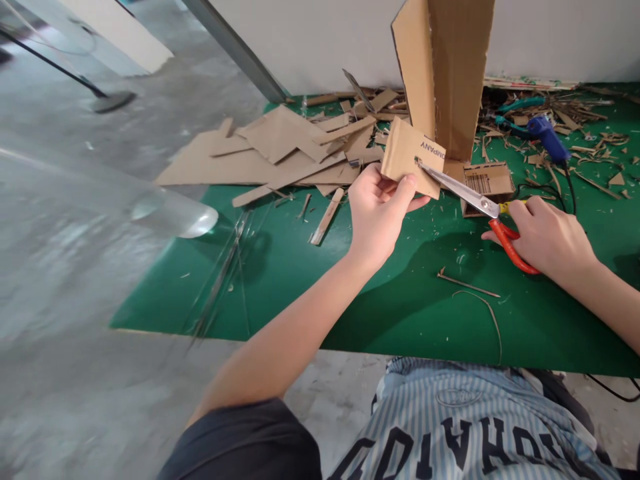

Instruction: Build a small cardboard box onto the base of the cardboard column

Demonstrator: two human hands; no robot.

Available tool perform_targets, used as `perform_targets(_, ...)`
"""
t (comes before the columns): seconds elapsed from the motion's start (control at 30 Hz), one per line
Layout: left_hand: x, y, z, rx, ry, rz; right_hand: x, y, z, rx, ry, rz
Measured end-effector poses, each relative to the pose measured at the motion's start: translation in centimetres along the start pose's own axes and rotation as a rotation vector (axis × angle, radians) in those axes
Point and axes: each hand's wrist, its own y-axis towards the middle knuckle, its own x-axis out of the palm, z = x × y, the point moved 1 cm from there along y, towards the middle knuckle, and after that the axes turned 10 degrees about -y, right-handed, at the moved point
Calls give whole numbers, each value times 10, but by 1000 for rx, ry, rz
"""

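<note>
My left hand (377, 213) pinches a small cardboard piece (407, 155) printed with dark letters and holds it above the green mat (300, 280). My right hand (547, 237) grips the orange handles of a pair of scissors (475, 200). The metal blades reach left and their tips touch the right side of the cardboard piece. Behind it a tall folded cardboard sheet (445, 67) stands upright.
Flat cardboard offcuts (280, 153) lie piled at the mat's far left. A blue glue gun (547, 137) with a black cord, teal-handled tools (520, 105) and many scraps lie at the far right. A small box with a barcode (487, 180) sits under the scissors. Grey concrete floor surrounds the mat.
</note>
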Motion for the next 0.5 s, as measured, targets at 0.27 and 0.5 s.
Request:
perform_targets(0.27, -2, 3, -2, -33, 4, 23, 4, 0, 0, -8, 151, 25)
perform_targets(0.5, -2, 3, -3, -4, 21, -5, 3, -1, 2, 65, 179, -37)
